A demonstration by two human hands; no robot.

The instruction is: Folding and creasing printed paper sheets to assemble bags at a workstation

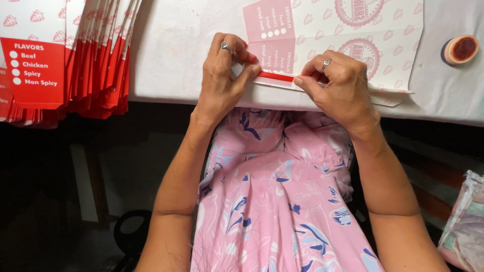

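Step in hand, by the look of it: folding the edge flap of a flat printed box sheet (353,45) at the near edge of the table (171,55). Left hand (222,75) pinches the red flap (276,76) w/ thumb & fingers, closed on it. Right hand (340,83) presses its fingertips on the same flap further along, thumb tucked under the edge, gripping the sheet. Sheet lies print-down, between both hands. Next move prob. needs both hands to run along the crease evenly, keeping it straight. Stack of folded boxes (75,55) sits at left; small round pot (461,49) at right.
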